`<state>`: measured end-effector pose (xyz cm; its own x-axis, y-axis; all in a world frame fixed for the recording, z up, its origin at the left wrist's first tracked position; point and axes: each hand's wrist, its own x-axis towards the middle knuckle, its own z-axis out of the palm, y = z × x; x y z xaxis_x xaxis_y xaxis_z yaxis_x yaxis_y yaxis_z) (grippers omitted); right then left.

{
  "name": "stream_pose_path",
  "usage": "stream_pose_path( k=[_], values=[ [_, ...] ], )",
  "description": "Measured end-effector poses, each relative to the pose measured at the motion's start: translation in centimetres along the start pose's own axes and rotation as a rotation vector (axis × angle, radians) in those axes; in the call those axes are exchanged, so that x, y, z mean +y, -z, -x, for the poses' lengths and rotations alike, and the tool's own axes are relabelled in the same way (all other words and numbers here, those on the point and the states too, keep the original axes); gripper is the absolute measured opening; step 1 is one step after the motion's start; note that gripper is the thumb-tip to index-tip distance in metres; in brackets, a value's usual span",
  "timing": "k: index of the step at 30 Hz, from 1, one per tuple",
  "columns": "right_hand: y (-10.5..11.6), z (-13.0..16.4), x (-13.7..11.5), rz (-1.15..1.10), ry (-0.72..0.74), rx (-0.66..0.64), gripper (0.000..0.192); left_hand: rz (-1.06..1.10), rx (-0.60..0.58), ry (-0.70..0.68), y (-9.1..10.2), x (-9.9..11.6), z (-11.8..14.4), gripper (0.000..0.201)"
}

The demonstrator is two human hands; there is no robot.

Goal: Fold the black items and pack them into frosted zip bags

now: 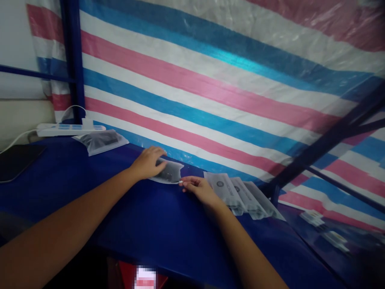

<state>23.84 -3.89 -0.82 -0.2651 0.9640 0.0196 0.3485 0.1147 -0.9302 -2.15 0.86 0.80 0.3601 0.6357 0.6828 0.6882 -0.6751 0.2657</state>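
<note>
At frame centre our left hand (148, 162) presses flat on a pouch (168, 172), long axis running right; our right hand (200, 188) pinches its right edge, both touching it.

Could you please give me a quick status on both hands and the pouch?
Left hand flat on pouch, pressing it to the table. Right hand pinching the pouch's edge. Pouch row close beside right hand.

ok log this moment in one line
left hand flat on pouch | right hand pinching pouch edge | pouch stack at right
</note>
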Motion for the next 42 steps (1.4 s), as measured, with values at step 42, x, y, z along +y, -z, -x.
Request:
stream_pose_path(
  k=[42],
  values=[
    [-1.5,1.0,-1.8,0.521,0.397,0.158,0.019,0.057,-0.172,-0.305,-1.5,4.3,0.5,0.002]
  ],
)
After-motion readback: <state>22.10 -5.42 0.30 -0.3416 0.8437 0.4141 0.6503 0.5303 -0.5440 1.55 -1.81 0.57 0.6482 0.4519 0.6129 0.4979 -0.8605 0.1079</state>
